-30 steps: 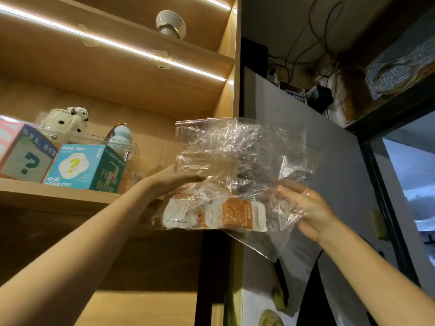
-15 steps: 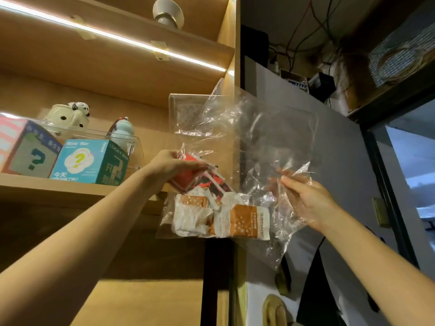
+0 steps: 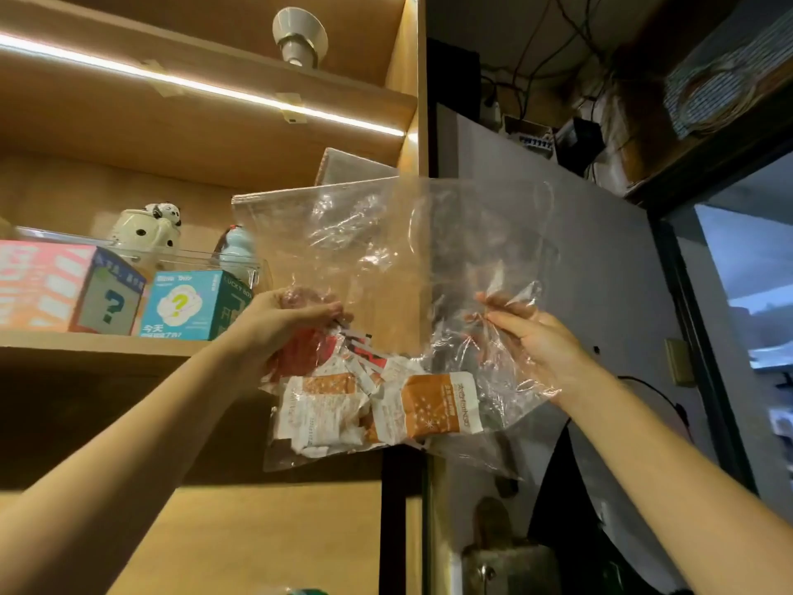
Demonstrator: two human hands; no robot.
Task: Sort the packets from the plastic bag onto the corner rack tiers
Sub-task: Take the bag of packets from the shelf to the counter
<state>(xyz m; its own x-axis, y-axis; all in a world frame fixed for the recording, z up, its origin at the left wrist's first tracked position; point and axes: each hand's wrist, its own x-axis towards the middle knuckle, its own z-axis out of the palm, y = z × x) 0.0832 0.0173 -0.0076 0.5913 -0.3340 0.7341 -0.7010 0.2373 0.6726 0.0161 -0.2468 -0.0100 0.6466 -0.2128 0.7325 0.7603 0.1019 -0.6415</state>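
A clear plastic bag (image 3: 429,251) hangs in the air in front of a wooden shelf unit, held up between both hands. My left hand (image 3: 279,324) grips its left side, fingers closed over the film and a red packet (image 3: 309,350) inside. My right hand (image 3: 532,332) pinches the bag's right side. Several white and orange packets (image 3: 433,407) lie heaped at the bottom of the bag. The corner rack is not in view.
On the wooden shelf (image 3: 86,343) stand a pink question-mark box (image 3: 64,289), a teal box (image 3: 193,307), a spotted white pot (image 3: 141,234) and a pale blue figure (image 3: 236,251). A grey panel (image 3: 600,272) stands right, with a dark doorway beyond.
The bag has unfolded and now hangs taller and flatter. The red packet has come into sight under my left hand. Both hands stay on the bag's sides.
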